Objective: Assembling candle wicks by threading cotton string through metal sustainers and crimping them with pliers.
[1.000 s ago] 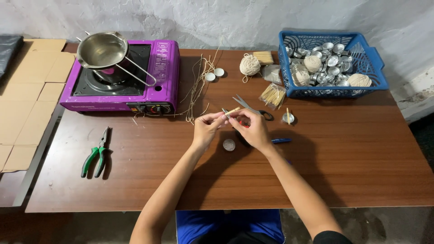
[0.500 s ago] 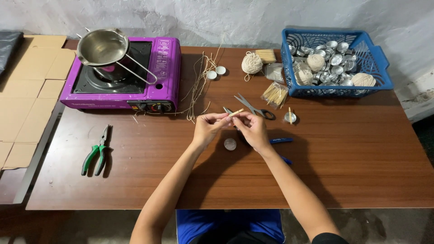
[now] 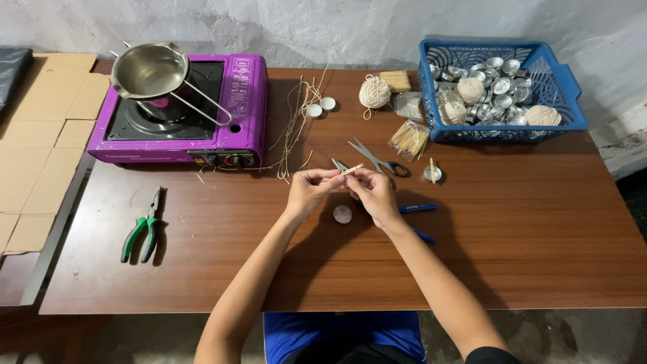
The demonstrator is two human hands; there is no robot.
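Hands: left hand [image 3: 309,191] and right hand [image 3: 373,193], both closed in a pinch on one thin pale stick [image 3: 351,169], held above the middle of the desk [image 3: 539,236]. The stick bridges the two sets of fingertips. Whether a strand of wick is also pinched there is too small to tell.

Risks, as judged:
- The stick is slender; uneven pressure between the two pinches could snap it or let it spring away.
- A small round metal cup [image 3: 342,214] lies directly below the hands, on the desk; a dropped wrist could knock it aside.
- The scissors [image 3: 376,159] lie just beyond the fingers with blades pointing left; a forward reach could brush them.
- Loose straw-coloured strands [image 3: 294,128] trail beside the stove [image 3: 178,114]; they could catch heat if the burner is lit, which cannot be told.

Count:
- Purple stove, one, far left, with one steel pan [image 3: 149,69] on it.
- Green-handled pliers [image 3: 143,226], one pair, near left.
- Scissors, one pair.
- Blue pens or markers [image 3: 418,208], two, right of the hands.
- White round discs [image 3: 321,106], two, far centre.
- Twine ball [image 3: 374,91] on the desk, one; at least two more in the blue basket [image 3: 565,77].
- Bundle of sticks in clear wrap [image 3: 409,139], one.
- Cup holding an upright stick [image 3: 432,173], one.
- Metal cups in the basket: many, not countable.
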